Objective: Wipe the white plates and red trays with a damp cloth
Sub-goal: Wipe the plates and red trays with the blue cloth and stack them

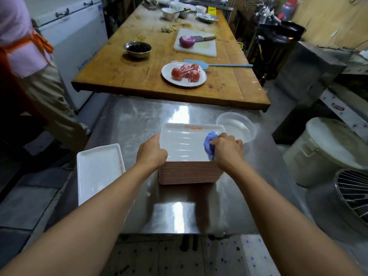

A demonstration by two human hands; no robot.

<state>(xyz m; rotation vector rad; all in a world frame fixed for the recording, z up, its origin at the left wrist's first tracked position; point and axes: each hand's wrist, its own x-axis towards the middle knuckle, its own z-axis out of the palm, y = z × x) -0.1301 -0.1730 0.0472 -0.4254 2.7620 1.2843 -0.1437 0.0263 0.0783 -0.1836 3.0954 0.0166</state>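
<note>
A single white plate (98,172) is seen lying alone at the left edge of the steel table (139,116), apart from the stack, presumably set aside as finished. The left hand (152,153) is curled over the near-left rim of the top plate (187,140), judged to steady it against the wiping. This plate rests on a tall stack of plates (190,174), pink-edged from the side. Orange lettering is printed along its far rim but cannot be read. The blue cloth (209,144) is gripped by the right hand (227,149) and pressed onto the plate's right side. A clear tub of water (237,128) is kept just beside the stack, likely for re-wetting. No red trays can be identified
</note>
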